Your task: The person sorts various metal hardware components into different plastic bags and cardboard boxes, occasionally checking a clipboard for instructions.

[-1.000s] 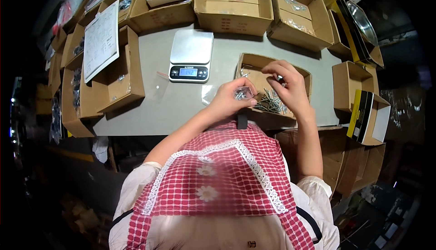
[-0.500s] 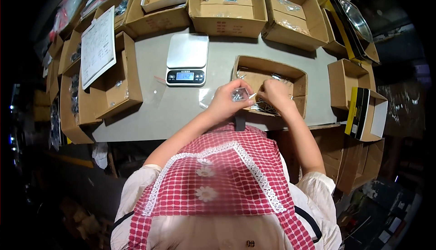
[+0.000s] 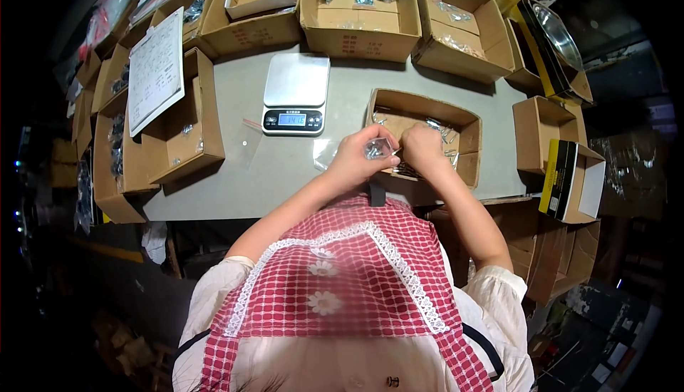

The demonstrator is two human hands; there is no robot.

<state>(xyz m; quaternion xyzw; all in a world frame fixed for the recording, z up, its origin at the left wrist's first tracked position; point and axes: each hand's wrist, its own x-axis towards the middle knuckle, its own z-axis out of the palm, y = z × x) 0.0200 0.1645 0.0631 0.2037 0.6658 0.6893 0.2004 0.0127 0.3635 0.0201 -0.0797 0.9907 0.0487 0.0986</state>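
Clear plastic bag in our left grip, near the cardboard box; we cannot tell what our right grip holds. Slackening or tipping could spill metal pieces.

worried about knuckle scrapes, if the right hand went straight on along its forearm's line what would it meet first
Probably the far wall of the cardboard box, toward its left end, though the right hand might pass above it, as its height is unclear.
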